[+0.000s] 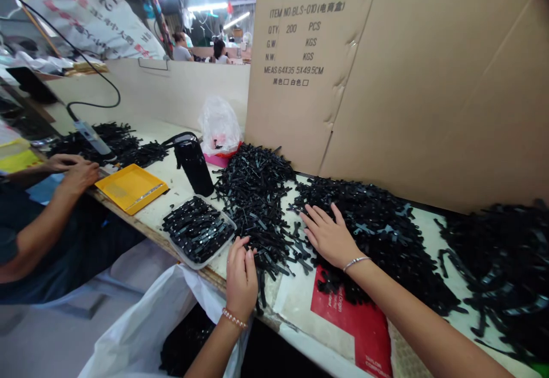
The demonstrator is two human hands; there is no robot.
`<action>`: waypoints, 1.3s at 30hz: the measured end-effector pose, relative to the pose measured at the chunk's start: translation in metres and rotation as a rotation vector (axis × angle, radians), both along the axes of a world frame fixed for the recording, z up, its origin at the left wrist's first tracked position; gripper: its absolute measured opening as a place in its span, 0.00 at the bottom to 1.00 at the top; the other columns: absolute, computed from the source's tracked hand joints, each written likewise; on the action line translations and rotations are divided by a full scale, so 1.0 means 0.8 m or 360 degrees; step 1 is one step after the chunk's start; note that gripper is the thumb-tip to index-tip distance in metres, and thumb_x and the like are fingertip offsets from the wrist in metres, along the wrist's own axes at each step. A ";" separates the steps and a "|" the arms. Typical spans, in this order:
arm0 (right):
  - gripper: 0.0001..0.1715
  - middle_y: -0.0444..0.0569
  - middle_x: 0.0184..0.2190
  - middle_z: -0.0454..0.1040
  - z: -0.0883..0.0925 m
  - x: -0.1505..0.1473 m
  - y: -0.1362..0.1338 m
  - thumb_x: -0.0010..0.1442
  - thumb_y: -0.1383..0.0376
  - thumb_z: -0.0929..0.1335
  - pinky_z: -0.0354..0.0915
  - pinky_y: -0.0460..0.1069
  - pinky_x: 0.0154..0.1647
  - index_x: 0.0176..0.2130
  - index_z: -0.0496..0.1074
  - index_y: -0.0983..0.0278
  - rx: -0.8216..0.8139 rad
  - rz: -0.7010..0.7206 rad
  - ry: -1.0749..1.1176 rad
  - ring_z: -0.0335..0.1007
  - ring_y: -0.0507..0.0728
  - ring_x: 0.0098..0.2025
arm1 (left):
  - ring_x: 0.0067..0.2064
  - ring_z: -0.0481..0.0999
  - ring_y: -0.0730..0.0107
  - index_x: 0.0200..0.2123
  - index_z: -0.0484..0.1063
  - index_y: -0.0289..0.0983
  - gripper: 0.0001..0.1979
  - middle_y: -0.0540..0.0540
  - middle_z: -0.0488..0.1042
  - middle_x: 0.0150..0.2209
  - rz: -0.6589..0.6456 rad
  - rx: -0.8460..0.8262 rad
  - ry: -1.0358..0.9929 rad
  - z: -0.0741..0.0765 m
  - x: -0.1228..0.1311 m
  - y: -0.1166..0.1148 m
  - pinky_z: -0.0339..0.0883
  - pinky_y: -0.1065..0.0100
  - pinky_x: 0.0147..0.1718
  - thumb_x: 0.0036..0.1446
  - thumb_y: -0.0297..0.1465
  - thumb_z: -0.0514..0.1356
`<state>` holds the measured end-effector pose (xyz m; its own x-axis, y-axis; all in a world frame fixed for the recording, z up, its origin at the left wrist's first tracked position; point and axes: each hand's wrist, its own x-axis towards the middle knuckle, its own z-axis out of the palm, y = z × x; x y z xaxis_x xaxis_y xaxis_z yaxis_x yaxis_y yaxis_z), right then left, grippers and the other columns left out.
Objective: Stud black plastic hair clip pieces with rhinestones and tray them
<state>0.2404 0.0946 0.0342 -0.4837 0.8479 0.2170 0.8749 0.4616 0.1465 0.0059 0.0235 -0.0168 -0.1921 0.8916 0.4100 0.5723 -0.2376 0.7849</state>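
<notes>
My right hand (328, 235) lies palm down with fingers spread on the left edge of a wide pile of small black strips (377, 229). My left hand (241, 278) is at the table's front edge, fingers loosely bent and thumb apart; nothing shows in it. Just left of it stands a clear plastic box (201, 261) filled with black strips lined up, some with shiny dots. Beyond my left hand, another heap of black strips (257, 189) spreads across the table between the box and the wide pile.
A tall cardboard box (398, 80) stands behind the piles. A black cylindrical pouch (195, 166), a yellow tray (132, 189) and a plastic bag (221, 123) are at left. A co-worker's hands (77, 172) are beside the tray. More black strips (506, 269) lie far right; a white sack (141, 326) hangs below.
</notes>
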 end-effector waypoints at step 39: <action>0.19 0.49 0.56 0.67 0.004 0.032 -0.048 0.66 0.62 0.59 0.35 0.67 0.64 0.51 0.71 0.59 0.0047 0.0341 0.0285 0.57 0.63 0.60 | 0.57 0.64 0.56 0.36 0.70 0.37 0.17 0.38 0.71 0.47 0.0290 0.0115 0.0190 -0.012 0.029 -0.006 0.54 0.46 0.57 0.65 0.36 0.44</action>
